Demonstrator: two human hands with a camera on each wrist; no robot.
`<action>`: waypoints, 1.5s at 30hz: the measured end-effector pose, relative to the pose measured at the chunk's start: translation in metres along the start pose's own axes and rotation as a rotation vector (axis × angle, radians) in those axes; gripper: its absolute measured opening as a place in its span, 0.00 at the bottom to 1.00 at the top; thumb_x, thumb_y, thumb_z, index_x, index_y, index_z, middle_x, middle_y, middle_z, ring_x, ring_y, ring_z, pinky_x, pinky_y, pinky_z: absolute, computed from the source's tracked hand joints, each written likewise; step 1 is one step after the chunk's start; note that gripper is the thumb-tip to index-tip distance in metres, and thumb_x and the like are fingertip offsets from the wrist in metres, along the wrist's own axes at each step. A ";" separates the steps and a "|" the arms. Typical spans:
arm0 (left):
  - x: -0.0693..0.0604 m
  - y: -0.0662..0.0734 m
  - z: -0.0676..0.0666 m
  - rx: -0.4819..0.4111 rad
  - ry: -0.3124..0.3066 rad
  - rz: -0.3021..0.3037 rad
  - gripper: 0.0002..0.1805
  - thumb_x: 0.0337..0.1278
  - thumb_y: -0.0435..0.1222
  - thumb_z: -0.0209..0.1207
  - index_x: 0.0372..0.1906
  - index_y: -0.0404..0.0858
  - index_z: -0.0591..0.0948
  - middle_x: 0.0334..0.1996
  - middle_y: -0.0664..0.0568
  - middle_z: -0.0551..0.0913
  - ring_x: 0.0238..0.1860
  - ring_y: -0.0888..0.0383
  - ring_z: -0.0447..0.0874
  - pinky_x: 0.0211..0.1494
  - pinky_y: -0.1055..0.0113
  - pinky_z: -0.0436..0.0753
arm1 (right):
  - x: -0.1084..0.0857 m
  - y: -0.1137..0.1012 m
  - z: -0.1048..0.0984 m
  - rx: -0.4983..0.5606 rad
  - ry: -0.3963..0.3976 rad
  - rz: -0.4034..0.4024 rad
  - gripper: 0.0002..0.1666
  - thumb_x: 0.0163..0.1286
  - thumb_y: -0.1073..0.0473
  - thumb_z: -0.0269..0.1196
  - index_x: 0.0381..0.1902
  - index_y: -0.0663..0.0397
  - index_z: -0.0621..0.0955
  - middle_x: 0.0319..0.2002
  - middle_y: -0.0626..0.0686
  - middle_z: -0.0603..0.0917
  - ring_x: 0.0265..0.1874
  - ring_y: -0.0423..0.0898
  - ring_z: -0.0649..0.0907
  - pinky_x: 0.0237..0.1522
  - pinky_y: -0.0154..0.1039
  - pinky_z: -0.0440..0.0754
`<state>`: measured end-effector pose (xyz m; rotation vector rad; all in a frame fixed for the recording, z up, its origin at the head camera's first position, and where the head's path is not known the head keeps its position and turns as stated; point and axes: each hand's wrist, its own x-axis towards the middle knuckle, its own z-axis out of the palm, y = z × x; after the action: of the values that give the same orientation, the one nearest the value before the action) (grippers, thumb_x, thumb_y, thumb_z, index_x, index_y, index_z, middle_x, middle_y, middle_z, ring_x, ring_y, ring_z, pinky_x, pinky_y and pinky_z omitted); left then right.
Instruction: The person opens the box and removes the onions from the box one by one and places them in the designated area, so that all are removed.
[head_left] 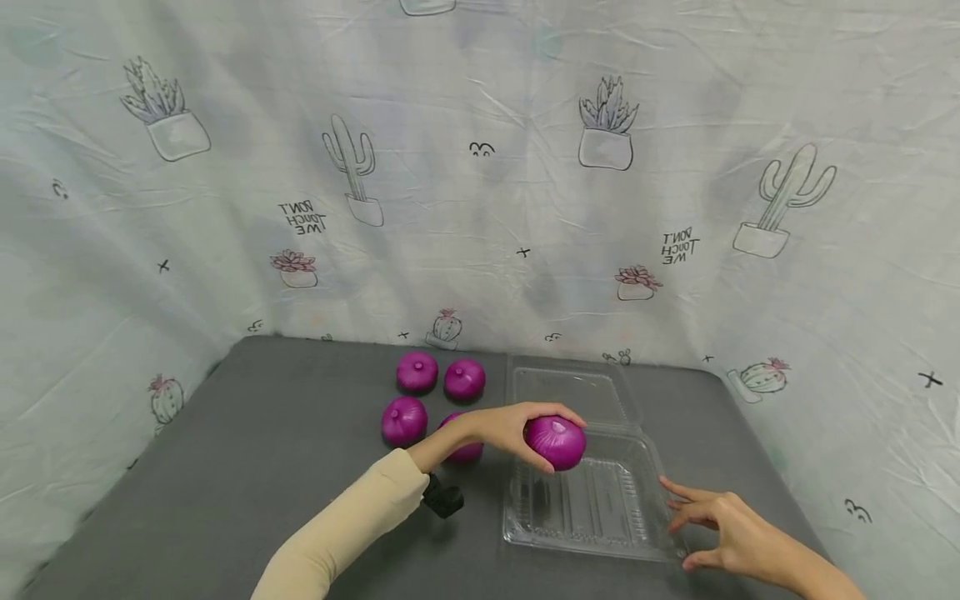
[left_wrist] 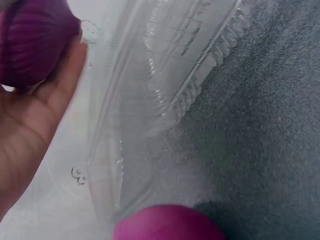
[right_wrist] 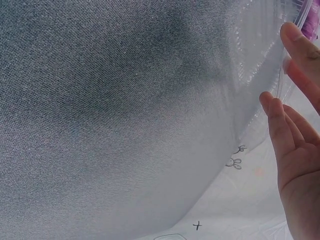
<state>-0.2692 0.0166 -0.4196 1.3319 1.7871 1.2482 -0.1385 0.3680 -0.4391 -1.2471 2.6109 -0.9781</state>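
My left hand (head_left: 525, 429) holds a purple onion (head_left: 557, 442) between thumb and fingers, raised over the base of a clear plastic clamshell box (head_left: 585, 542). In the left wrist view the onion (left_wrist: 37, 42) sits against the fingers of that hand. The box lies unfolded, its lid (head_left: 566, 392) toward the back. At the right side of the base, my right hand (head_left: 738, 533) touches the rim with spread fingertips. The right wrist view shows those fingers (right_wrist: 282, 125) along the box's clear edge (right_wrist: 250, 65).
Several more purple onions rest on the grey table left of the box, including one at the back (head_left: 417, 372) and one further front (head_left: 404, 421); another is partly behind my left wrist. A black object (head_left: 444, 498) shows by the left sleeve. A patterned white curtain (head_left: 480, 183) surrounds the table.
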 end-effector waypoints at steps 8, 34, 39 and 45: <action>-0.026 0.011 0.003 0.003 0.089 0.013 0.36 0.52 0.31 0.67 0.66 0.45 0.64 0.62 0.55 0.68 0.57 0.61 0.73 0.55 0.65 0.78 | -0.003 0.002 -0.001 -0.002 0.012 -0.017 0.20 0.48 0.53 0.75 0.39 0.50 0.83 0.67 0.50 0.61 0.54 0.41 0.77 0.34 0.39 0.85; -0.050 0.018 0.021 -0.061 0.298 -0.015 0.38 0.48 0.29 0.68 0.65 0.41 0.63 0.64 0.48 0.65 0.58 0.59 0.72 0.54 0.64 0.79 | -0.001 0.004 -0.002 0.024 0.003 -0.015 0.19 0.49 0.53 0.74 0.40 0.50 0.83 0.67 0.47 0.60 0.54 0.38 0.75 0.36 0.38 0.85; -0.047 0.018 0.026 0.038 0.306 -0.019 0.35 0.48 0.34 0.68 0.62 0.44 0.65 0.61 0.51 0.67 0.56 0.61 0.72 0.53 0.67 0.78 | 0.000 0.003 -0.001 0.032 -0.004 -0.017 0.19 0.50 0.53 0.74 0.40 0.51 0.83 0.67 0.46 0.59 0.55 0.38 0.75 0.34 0.42 0.85; -0.044 0.014 0.030 0.078 0.313 0.112 0.36 0.41 0.31 0.72 0.57 0.44 0.67 0.58 0.50 0.72 0.56 0.60 0.73 0.52 0.65 0.80 | 0.001 0.000 -0.001 0.010 0.002 -0.004 0.18 0.49 0.53 0.74 0.39 0.49 0.83 0.67 0.47 0.60 0.54 0.39 0.76 0.35 0.39 0.85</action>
<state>-0.2229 -0.0135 -0.4223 1.3543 2.0142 1.5309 -0.1392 0.3673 -0.4381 -1.2497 2.6036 -0.9920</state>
